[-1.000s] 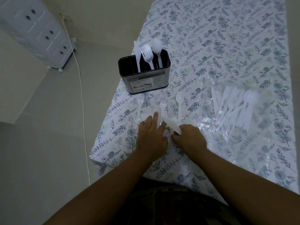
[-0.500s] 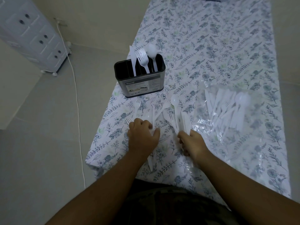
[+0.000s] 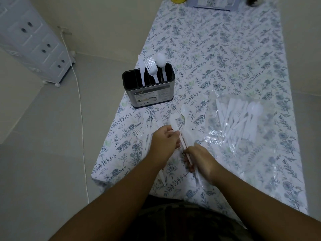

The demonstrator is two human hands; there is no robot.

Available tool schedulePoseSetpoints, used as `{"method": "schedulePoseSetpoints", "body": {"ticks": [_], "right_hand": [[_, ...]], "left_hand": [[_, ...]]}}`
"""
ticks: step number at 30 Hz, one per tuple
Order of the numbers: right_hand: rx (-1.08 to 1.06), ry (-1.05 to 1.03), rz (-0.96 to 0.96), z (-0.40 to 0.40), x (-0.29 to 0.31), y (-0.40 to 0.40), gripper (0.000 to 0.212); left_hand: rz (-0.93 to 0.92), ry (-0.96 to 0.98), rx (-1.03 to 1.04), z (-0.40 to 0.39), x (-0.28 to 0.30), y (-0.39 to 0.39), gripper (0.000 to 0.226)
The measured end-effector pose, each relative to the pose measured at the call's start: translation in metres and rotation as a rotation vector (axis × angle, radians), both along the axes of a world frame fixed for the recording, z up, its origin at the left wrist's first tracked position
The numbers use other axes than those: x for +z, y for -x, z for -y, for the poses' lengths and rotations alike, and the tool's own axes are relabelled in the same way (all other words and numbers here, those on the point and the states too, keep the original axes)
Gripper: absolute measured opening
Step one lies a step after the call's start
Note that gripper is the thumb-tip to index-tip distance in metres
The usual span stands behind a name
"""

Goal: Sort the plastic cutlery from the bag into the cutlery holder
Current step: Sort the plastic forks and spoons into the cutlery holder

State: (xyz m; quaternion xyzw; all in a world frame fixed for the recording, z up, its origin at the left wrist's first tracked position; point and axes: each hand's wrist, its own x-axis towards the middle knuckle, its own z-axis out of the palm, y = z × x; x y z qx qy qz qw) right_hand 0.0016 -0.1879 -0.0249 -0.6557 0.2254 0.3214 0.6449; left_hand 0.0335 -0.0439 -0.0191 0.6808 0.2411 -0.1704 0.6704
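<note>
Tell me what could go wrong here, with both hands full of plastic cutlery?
1. Both the left hand and right hand grip one mixed bundle of cutlery; a piece could slip out or land in the wrong slot of the cutlery holder.
2. Loose forks lie near the table's left edge; a forearm sweep might knock them to the floor.
3. The holder stands close to that edge too, so a hard push could tip it off.
</note>
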Motion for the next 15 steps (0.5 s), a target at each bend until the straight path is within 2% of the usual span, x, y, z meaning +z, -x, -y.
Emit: {"method": "schedulePoseSetpoints", "body": {"ticks": [4,7,12,15], "right_hand": [[-0.106,-0.042,-0.056,-0.008,0.000,-0.007,0.007],[-0.079,-0.007,-0.011,-0.011,0.003,-0.013,0.020],[-0.026,-0.030,0.070,-0.014,0.002,-0.013,0.015],[-0.019,-0.002,0.093,-0.014,-0.003,-0.009,0.024]], "left_hand": [[0.062,-0.153,-0.115,-0.008,0.001,0.007,0.022],[0.089,-0.226,-0.183,-0.007,-0.002,0.016,0.008],[0.101,-0.292,-0.160,-0.008,-0.007,0.021,0.028],[0.094,-0.267,-0.161,-0.015,-0.010,0.021,0.034]]}}
